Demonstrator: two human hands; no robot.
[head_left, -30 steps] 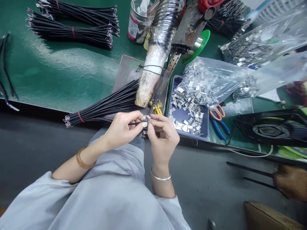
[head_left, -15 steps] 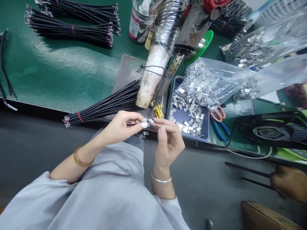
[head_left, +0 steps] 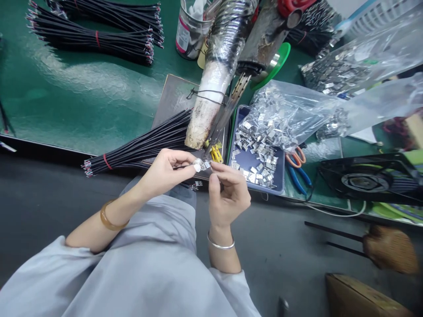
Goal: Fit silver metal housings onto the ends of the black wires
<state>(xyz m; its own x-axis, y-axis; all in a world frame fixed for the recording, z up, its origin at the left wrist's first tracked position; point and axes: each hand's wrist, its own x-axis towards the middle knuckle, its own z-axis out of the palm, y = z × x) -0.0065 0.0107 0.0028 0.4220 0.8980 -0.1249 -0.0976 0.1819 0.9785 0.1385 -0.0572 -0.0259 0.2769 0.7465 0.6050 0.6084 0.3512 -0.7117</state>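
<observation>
My left hand (head_left: 172, 169) is closed, pinching a small silver USB connector (head_left: 205, 165) between white-covered fingertips. Whether a wire is joined to it is hidden by the fingers. Just to the right, my right hand (head_left: 229, 189) has its thumb and index finger slightly apart beside the connector, the other fingers curled, and nothing clear between them. Below the left fingertips, more connectors (head_left: 197, 185) hang at the table edge. A bundle of black cables (head_left: 148, 138), tied with a red band, lies behind my left hand. The soldering iron's tip (head_left: 213, 143) points down close above both hands.
A blue tray (head_left: 280, 176) of loose connectors stands right, a plastic bag (head_left: 291, 110) over it. Beyond are pliers (head_left: 299, 174) and a black fan (head_left: 366, 178). A duct nozzle (head_left: 201, 119) hangs above the dark board (head_left: 170, 97). More cable bundles (head_left: 92, 42) lie back left.
My right thumb and index finger have parted a little and drawn back from the connector, which now shows more clearly in my left fingers. The whole view has shifted slightly.
</observation>
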